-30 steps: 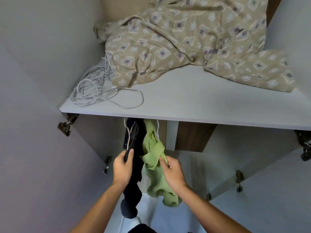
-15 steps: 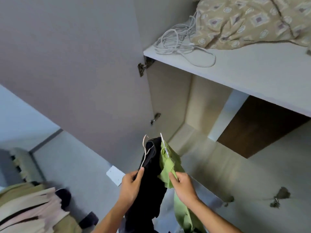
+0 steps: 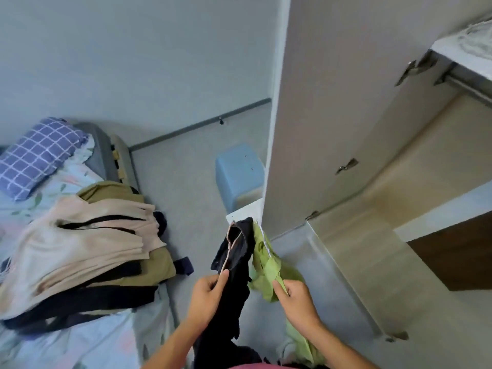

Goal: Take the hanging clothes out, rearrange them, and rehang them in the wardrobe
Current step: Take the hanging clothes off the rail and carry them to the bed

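Note:
My left hand (image 3: pixel 207 294) grips a black garment (image 3: pixel 235 262) on a pale hanger, held up in front of me. My right hand (image 3: pixel 296 298) grips a light green garment (image 3: pixel 267 265) on a white hanger just to its right. Both garments hang down past my forearms. The open wardrobe (image 3: pixel 399 209) stands at the right, its hanging rail (image 3: pixel 466 87) bare under the top shelf. A pile of removed clothes (image 3: pixel 87 249), beige, olive and black, lies on the bed at the left.
The wardrobe door (image 3: pixel 319 102) stands open between the wardrobe and the room. A light blue stool (image 3: pixel 238 171) sits on the floor behind the door. A blue checked pillow (image 3: pixel 37 155) lies at the head of the bed (image 3: pixel 80 342).
I have turned left from the wardrobe toward the bed, carrying both garments off the rail and out of the wardrobe. Both hands keep their grips.

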Tool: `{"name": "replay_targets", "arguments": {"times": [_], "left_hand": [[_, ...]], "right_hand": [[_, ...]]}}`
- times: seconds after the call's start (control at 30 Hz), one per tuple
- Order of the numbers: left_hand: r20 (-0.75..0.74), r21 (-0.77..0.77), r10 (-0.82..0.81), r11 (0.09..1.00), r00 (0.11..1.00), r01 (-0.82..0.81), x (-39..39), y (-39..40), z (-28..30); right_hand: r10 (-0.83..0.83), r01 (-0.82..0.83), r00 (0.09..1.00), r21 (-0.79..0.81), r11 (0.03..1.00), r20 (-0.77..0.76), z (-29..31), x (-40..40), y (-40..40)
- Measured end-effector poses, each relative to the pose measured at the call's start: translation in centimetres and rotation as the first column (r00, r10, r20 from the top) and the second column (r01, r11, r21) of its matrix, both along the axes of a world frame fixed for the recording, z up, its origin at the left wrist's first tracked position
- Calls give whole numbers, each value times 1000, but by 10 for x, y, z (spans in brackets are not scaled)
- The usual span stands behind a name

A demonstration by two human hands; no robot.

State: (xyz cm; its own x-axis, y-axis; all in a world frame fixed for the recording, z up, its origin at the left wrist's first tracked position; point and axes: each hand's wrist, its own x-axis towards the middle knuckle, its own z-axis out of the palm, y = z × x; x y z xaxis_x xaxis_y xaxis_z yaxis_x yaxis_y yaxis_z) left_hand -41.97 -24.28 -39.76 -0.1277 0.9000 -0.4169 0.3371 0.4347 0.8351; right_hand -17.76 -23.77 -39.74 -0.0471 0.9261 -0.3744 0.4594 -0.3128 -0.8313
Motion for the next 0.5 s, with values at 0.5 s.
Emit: {"name": "replay_targets", "arguments": {"times": [0.5], "left_hand": [[-71, 192, 460, 877, 885, -440, -252, -43, 22]], "right_hand": [[311, -303, 945, 85, 949, -106, 40, -309, 79]]}}
